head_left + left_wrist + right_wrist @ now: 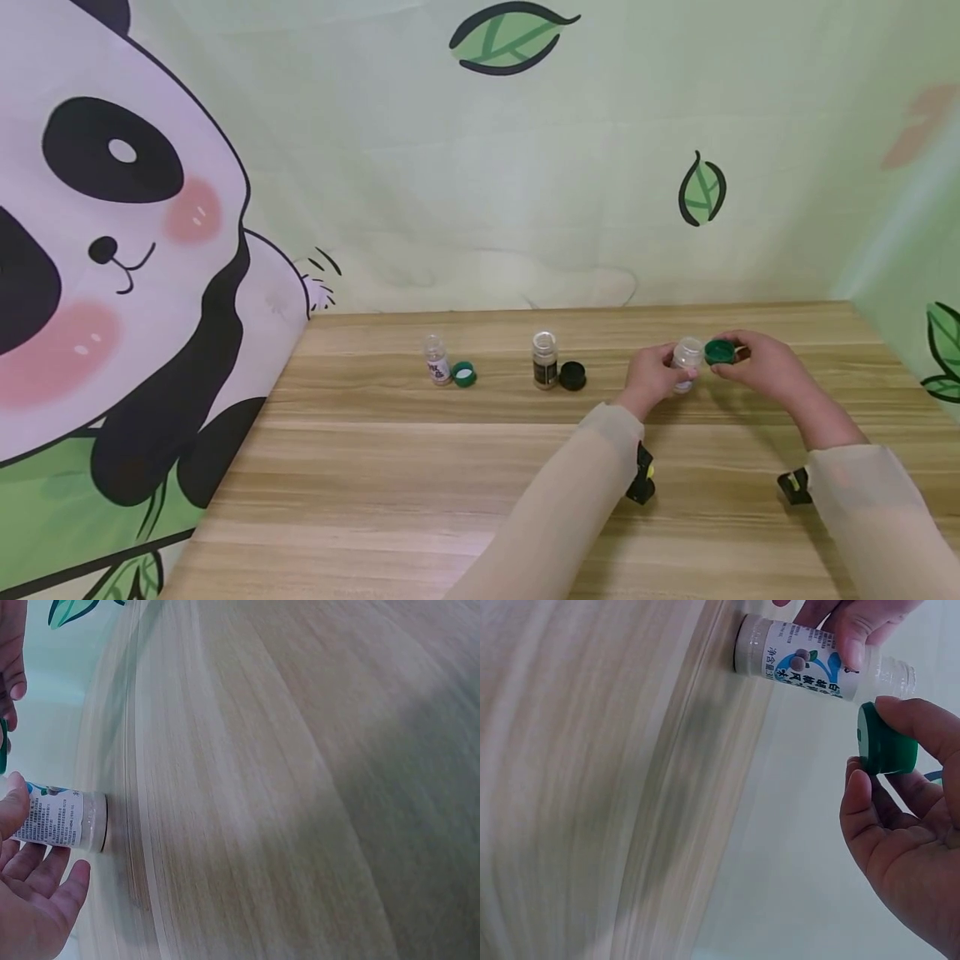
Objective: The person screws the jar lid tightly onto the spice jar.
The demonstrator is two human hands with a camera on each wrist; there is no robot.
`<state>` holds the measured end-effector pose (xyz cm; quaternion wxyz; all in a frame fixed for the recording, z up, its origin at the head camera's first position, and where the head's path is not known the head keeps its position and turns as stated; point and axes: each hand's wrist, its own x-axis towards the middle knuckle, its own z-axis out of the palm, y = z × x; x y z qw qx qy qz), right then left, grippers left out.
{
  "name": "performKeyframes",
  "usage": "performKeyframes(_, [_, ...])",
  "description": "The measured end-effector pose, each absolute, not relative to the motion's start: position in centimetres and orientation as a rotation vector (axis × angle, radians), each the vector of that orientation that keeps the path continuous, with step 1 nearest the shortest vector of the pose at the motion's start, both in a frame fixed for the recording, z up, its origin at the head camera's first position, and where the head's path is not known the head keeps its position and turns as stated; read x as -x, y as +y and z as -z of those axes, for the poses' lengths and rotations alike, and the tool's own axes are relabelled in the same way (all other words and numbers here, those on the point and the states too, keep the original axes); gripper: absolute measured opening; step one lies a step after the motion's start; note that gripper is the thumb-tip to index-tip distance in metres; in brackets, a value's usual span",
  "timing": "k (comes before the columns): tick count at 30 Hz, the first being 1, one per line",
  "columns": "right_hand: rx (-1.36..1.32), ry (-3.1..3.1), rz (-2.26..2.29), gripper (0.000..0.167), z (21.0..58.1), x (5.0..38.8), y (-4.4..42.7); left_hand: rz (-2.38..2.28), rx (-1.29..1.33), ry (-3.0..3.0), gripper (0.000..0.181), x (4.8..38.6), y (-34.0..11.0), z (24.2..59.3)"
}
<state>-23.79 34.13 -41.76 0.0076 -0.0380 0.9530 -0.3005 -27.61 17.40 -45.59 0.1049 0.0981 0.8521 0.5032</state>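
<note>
My left hand [654, 377] grips a clear seasoning bottle [687, 353] with a white printed label and an uncapped mouth. In the right wrist view the label on this bottle [806, 660] shows blue artwork and printed characters. Thumb and fingers of my right hand [765, 362] pinch a green screw cap [720, 352], just to the right of the bottle's mouth and apart from it. The same green cap [886, 740] appears close up in the right wrist view, held by its rim. The left wrist view shows the bottle's base [94, 822] near the tabletop; contact is unclear.
On the wooden table [420, 483], an uncapped dark-labelled bottle [545, 367] stands beside a black cap [573, 376]. Farther left, another uncapped bottle [437, 363] with a white label has a green cap [464, 374] next to it. A printed curtain [420, 167] hangs behind the table.
</note>
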Motion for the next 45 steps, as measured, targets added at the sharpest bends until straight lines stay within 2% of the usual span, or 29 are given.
performKeyframes(45, [0.174,2.998,0.949,0.052,41.14,23.79,33.81,-1.476,-0.273,2.515,0.035,27.59,17.68,45.83])
